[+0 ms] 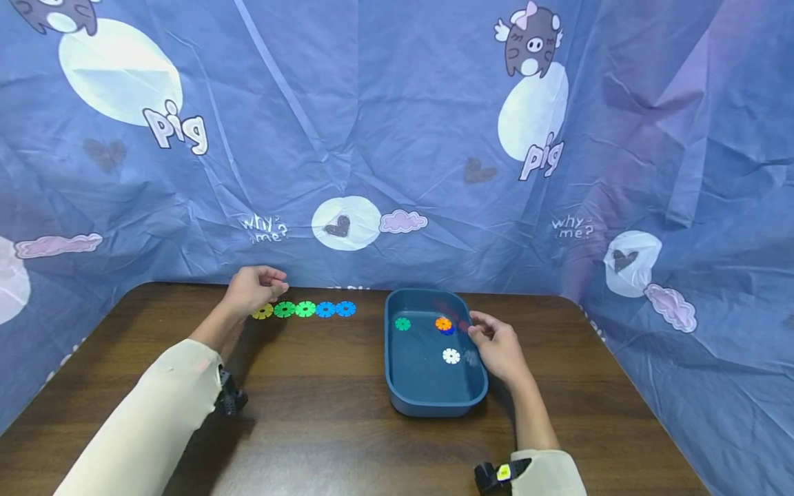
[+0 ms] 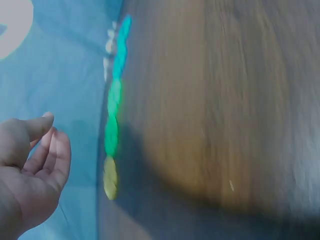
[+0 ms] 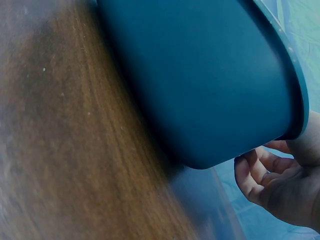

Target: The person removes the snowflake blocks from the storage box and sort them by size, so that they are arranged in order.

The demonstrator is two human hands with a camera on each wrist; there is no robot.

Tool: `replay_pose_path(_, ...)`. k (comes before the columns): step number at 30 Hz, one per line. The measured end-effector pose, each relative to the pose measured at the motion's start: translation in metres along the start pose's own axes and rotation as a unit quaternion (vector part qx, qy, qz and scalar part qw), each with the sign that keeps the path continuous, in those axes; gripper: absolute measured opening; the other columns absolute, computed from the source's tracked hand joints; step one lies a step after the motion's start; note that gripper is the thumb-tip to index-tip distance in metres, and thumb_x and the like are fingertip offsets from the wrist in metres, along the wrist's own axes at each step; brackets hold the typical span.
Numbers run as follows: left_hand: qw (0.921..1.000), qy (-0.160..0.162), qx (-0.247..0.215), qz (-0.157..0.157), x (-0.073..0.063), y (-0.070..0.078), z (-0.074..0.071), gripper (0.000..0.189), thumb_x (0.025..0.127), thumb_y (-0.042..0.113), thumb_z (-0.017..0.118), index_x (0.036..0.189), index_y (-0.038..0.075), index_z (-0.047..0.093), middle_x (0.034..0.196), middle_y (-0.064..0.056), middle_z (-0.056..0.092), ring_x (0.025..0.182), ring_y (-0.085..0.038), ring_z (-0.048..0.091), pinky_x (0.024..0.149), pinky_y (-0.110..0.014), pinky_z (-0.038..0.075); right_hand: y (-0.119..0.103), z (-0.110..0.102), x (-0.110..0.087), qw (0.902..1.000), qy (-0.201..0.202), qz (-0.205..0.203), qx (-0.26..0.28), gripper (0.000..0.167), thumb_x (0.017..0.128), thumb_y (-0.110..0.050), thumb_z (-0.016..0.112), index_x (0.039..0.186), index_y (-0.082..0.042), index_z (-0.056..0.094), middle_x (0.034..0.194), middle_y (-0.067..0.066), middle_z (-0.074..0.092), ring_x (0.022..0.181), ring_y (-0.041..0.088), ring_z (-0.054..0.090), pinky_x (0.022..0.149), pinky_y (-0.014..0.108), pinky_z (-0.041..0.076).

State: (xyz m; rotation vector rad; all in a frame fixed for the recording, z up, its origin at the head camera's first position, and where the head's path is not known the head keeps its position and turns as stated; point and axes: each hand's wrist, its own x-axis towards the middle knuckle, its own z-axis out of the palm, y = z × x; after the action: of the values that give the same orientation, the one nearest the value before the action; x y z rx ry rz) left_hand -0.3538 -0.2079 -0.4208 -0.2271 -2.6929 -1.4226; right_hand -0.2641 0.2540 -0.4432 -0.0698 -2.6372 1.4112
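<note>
Slotted plastic snowflake discs lie in a touching row near the table's back edge: a yellow disc [image 1: 263,311], two green discs [image 1: 294,309] and two blue discs [image 1: 336,309]. My left hand [image 1: 253,288] hovers over the yellow end, fingers loosely bent, with nothing visible between thumb and fingertips. To the right stands a dark blue tub [image 1: 434,406]. Inside it are a green disc [image 1: 402,324], an orange disc [image 1: 443,322] overlapping a dark blue one, and a white disc [image 1: 451,356]. My right hand [image 1: 498,350] is beside the tub's right rim, fingers loosely curled, fingertips right at the wall.
The brown wooden table [image 1: 310,427] ends at a blue printed cloth [image 1: 422,138] hanging close behind the row and the tub. Wrist cameras are strapped on both forearms, one low by the left sleeve [image 1: 149,413].
</note>
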Motion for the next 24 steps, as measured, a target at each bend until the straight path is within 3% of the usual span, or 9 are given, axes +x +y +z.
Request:
replay_pose_path(3,0.9996,-0.016,0.01,0.022,0.004,0.017,0.012,0.032,0.095,0.007,0.071,0.121,-0.012,0.066,0.1,-0.021,0.074,0.078,-0.026,0.072,0.062,-0.022,0.054,0.0,0.0,0.0,1.0,0.0,0.001,0.0,0.036,0.104,-0.013,0.058,0.138,-0.002,0.061,0.109,0.014,0.068,0.098,0.026,0.06,0.081,0.034,0.051)
replay_pose_path(7,0.9979,-0.027,0.028,0.052,0.009,0.035,0.031,0.028,0.095,0.007,0.071,0.118,-0.008,0.069,0.098,-0.018,0.075,0.076,-0.021,0.07,0.062,-0.021,0.053,0.001,0.0,0.0,1.0,-0.001,0.003,0.0,0.036,0.105,-0.014,0.058,0.138,-0.003,0.062,0.109,0.014,0.068,0.098,0.027,0.06,0.083,0.036,0.051)
replay_pose_path(17,0.9898,-0.081,0.032,0.113,0.005,0.086,0.081,0.022,0.096,0.014,0.073,0.116,0.002,0.072,0.097,-0.008,0.074,0.092,-0.024,0.072,0.084,-0.04,0.056,0.002,0.001,-0.001,1.0,0.0,-0.009,-0.001,0.035,0.105,-0.013,0.058,0.138,-0.002,0.061,0.11,0.015,0.069,0.1,0.027,0.061,0.086,0.038,0.052)
replay_pose_path(24,0.982,-0.112,0.016,0.152,0.004,0.107,0.108,0.02,0.095,0.01,0.074,0.112,0.002,0.072,0.093,-0.005,0.071,0.088,-0.019,0.071,0.077,-0.033,0.056,0.001,0.001,0.0,1.0,0.0,-0.008,0.001,0.035,0.105,-0.013,0.058,0.138,-0.003,0.062,0.109,0.014,0.069,0.098,0.026,0.06,0.084,0.035,0.051)
